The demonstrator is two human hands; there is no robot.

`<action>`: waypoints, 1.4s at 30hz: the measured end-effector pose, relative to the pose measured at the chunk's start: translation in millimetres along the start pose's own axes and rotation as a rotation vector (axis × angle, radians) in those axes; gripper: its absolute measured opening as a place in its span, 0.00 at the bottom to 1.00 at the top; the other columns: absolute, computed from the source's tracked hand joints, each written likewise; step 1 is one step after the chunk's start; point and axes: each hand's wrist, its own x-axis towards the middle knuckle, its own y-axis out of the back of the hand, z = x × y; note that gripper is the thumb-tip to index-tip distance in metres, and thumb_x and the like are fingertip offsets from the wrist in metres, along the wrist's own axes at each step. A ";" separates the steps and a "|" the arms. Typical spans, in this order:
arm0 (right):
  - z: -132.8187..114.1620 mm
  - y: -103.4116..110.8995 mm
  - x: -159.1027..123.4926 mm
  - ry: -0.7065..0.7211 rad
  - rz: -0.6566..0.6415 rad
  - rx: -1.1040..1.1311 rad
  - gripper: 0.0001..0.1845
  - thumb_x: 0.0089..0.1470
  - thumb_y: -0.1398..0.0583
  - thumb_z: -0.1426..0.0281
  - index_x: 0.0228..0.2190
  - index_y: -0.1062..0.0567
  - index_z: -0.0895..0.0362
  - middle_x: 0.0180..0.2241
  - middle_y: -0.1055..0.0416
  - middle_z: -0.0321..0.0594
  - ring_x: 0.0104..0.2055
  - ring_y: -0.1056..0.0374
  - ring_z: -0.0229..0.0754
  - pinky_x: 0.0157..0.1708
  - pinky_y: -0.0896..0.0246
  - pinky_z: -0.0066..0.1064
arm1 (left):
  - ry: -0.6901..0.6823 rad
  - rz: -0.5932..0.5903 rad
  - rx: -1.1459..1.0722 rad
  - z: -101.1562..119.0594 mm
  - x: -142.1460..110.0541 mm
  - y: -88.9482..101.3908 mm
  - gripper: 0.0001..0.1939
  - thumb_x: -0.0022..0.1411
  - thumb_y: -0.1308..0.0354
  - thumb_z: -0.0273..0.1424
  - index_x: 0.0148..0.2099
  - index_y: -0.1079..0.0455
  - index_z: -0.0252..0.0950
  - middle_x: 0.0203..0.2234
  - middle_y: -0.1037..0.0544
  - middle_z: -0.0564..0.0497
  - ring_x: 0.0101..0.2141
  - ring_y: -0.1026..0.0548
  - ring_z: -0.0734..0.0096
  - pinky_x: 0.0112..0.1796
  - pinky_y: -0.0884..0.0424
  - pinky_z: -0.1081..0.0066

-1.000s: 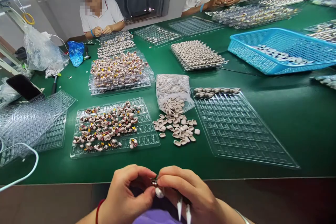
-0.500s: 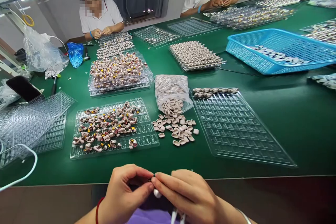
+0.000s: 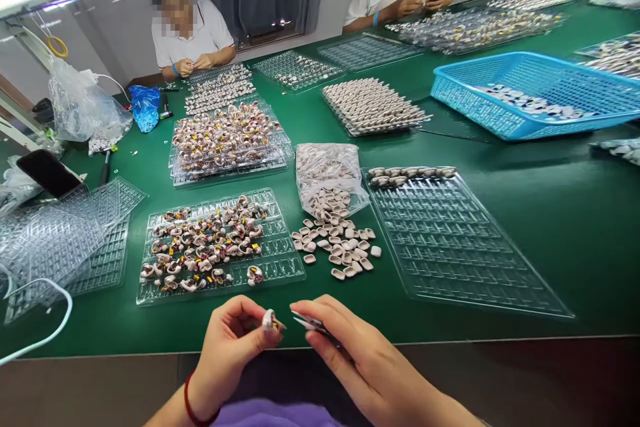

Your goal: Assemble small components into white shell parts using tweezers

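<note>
My left hand pinches a small pale curved part, like an earbud shell with a yellow bit inside, between thumb and fingertips. Close on its right, my right hand is closed around tweezers, whose two points face the part without touching it. Beyond my left hand lies a clear plastic tray with similar curved parts carrying red and yellow bits. Small beige shells are spilled on the green table in front of an opened plastic bag.
At right lies a clear tray with a few pieces along its far edge. Farther back are a stack of filled trays, a tray of beige pieces and a blue basket. Loose trays lie left. Two people sit across the table.
My hands have moved apart and up slightly. The curved part now shows in my left fingers, and the tweezers in my right hand have come into clear view.
</note>
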 end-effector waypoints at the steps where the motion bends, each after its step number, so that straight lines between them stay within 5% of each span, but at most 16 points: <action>1: -2.1 -2.0 -1.4 0.017 0.026 -0.024 0.16 0.62 0.49 0.77 0.51 0.34 0.55 0.37 0.28 0.42 0.37 0.28 0.40 0.37 0.28 0.29 | -0.001 -0.001 -0.026 -0.7 0.2 0.6 0.11 0.46 0.27 0.30 0.29 0.25 0.32 0.24 0.19 0.52 0.25 0.26 0.77 0.30 0.29 0.77; 14: -12.7 -11.1 3.5 0.179 0.246 -0.272 0.13 0.60 0.46 0.79 0.44 0.25 0.60 0.31 0.24 0.44 0.29 0.28 0.40 0.28 0.29 0.30 | -0.055 0.064 0.037 2.7 -0.4 -2.9 0.09 0.39 0.25 0.27 0.26 0.20 0.34 0.26 0.15 0.48 0.28 0.20 0.67 0.33 0.23 0.72; 26: -12.6 -15.4 -1.3 0.175 0.252 -0.326 0.15 0.59 0.47 0.82 0.44 0.24 0.61 0.30 0.24 0.44 0.28 0.30 0.40 0.27 0.31 0.30 | -0.166 0.105 0.136 3.0 -0.7 -4.7 0.07 0.42 0.29 0.21 0.25 0.19 0.36 0.27 0.15 0.48 0.30 0.19 0.64 0.33 0.23 0.73; 42: -11.8 -15.6 -2.1 0.154 0.311 -0.275 0.14 0.60 0.45 0.80 0.45 0.25 0.59 0.31 0.25 0.44 0.29 0.29 0.40 0.28 0.30 0.29 | -0.127 0.090 0.065 -3.4 0.5 0.0 0.07 0.42 0.26 0.27 0.27 0.20 0.35 0.28 0.15 0.46 0.31 0.19 0.63 0.34 0.22 0.71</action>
